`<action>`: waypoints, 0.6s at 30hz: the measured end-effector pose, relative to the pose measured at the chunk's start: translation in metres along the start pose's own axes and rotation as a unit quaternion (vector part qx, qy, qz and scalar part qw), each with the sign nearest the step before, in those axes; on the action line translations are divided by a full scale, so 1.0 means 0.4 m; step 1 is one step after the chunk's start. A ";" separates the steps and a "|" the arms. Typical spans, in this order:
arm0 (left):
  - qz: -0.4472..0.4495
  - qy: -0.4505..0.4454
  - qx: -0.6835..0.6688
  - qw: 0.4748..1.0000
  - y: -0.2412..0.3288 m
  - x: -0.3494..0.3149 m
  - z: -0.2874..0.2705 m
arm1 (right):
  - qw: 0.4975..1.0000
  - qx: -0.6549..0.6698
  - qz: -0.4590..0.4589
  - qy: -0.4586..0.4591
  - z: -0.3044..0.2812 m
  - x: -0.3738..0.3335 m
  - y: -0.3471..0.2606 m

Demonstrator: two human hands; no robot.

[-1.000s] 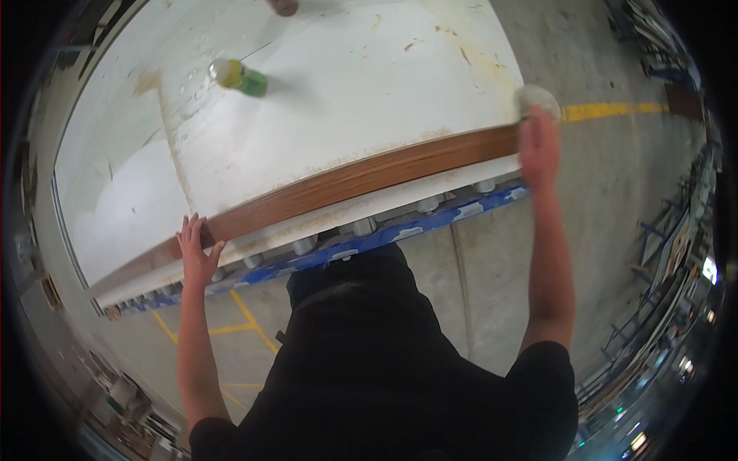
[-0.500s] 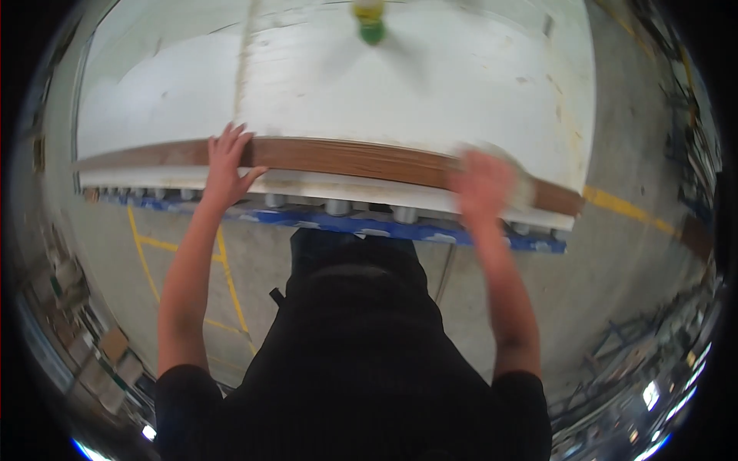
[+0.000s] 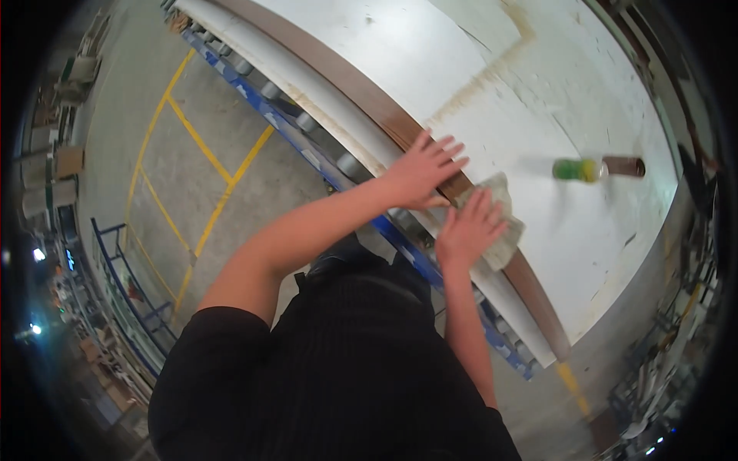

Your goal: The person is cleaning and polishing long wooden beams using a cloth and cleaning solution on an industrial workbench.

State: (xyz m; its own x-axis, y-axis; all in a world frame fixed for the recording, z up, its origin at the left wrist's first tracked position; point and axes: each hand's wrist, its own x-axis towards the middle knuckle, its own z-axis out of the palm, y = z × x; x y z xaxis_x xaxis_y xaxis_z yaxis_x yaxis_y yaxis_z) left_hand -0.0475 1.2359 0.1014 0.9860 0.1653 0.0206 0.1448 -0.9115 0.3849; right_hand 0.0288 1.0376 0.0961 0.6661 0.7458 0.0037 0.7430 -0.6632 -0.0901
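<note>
A long brown wood-look board lies along the near edge of a white-topped table. My left hand rests on the board, fingers spread and holding nothing. Beside it, my right hand presses a pale, crumpled rag against the board. The fingers of that hand stretch over the cloth, and part of the board is hidden under it. Farther right on the tabletop is a green and yellow bottle, with a short brown piece at its end.
A blue rail with grey rollers runs below the table's near edge, close to my body. Yellow lines mark the concrete floor on the left. A dark blue metal frame stands farther left.
The view has turned, so the board now slants down to the right. My hands, apart before, are now close together on the board. The rag remains under my right hand.
</note>
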 end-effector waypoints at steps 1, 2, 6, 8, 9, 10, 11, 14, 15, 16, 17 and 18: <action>0.012 0.021 -0.056 0.998 -0.043 -0.018 -0.003 | 1.000 -0.005 -0.014 0.007 -0.003 0.022 -0.039; 0.029 0.042 -0.111 0.992 -0.093 -0.038 -0.008 | 0.999 0.009 -0.036 -0.005 -0.013 0.032 -0.053; -0.047 0.031 0.033 0.998 -0.489 -0.160 -0.219 | 1.000 0.022 -0.014 -0.011 -0.021 -0.064 0.134; -0.089 0.021 0.087 0.992 -0.733 -0.222 -0.347 | 0.999 -0.004 0.021 -0.031 -0.053 -0.115 0.210; -0.106 0.025 0.108 0.988 -0.829 -0.238 -0.394 | 0.999 0.002 0.023 -0.032 -0.062 -0.125 0.220; -0.094 0.001 0.078 0.993 -0.880 -0.242 -0.411 | 0.999 -0.007 0.028 -0.032 -0.057 -0.120 0.213; -0.082 -0.023 0.052 0.995 -0.929 -0.241 -0.433 | 0.999 -0.021 0.019 -0.030 -0.043 -0.101 0.194; -0.056 -0.037 0.009 0.998 -0.936 -0.213 -0.415 | 1.000 0.013 -0.014 -0.015 0.044 -0.013 0.020; -0.058 -0.062 -0.002 0.996 -0.933 -0.209 -0.412 | 0.999 -0.001 -0.031 -0.016 0.068 0.067 -0.120; -0.040 -0.059 -0.004 0.997 -0.905 -0.201 -0.399 | 0.999 -0.015 -0.048 -0.018 0.068 0.139 -0.274; -0.018 -0.056 -0.009 0.998 -0.850 -0.180 -0.379 | 0.998 0.001 -0.065 -0.009 0.062 0.194 -0.390; -0.002 -0.084 -0.001 0.996 -0.776 -0.155 -0.361 | 0.996 0.018 -0.082 0.001 0.055 0.233 -0.460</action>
State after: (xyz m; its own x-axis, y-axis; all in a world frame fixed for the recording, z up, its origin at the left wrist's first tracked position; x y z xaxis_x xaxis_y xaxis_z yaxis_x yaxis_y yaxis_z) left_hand -0.1655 1.5631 0.1138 0.9854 0.1038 -0.1349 0.1488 -0.9105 0.3858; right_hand -0.0472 1.2304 0.0912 0.5356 0.8442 0.0232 0.8394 -0.5291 -0.1247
